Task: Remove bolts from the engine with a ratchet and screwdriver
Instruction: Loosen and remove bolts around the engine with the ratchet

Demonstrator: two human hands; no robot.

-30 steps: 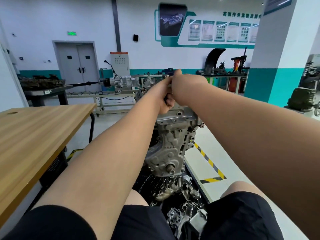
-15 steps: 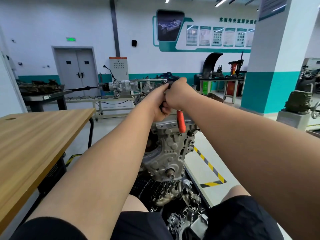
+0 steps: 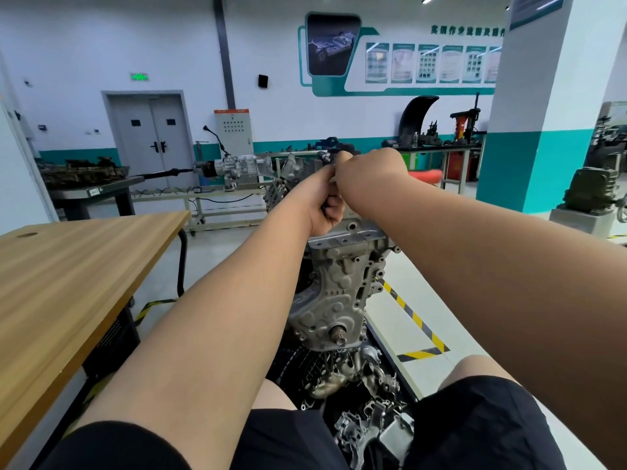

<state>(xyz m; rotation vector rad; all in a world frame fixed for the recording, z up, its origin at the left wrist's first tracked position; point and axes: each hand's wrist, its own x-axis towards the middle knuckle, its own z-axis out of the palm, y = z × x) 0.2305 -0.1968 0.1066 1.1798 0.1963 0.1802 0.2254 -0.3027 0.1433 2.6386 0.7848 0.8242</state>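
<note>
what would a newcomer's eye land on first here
Two bare forearms reach up the middle, the left hand and right hand meeting at the top of a grey cast-metal engine that stands ahead of the person's knees. The left hand's fingers curl round a dark tool; what the right hand holds is hidden. A light wooden table fills the left side.

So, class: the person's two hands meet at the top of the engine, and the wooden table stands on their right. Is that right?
Not quite. In the head view the wooden table stands on the person's left, not their right. The rest holds: the left hand, gripping a dark tool handle, and the right hand meet at the top of the engine.
</note>
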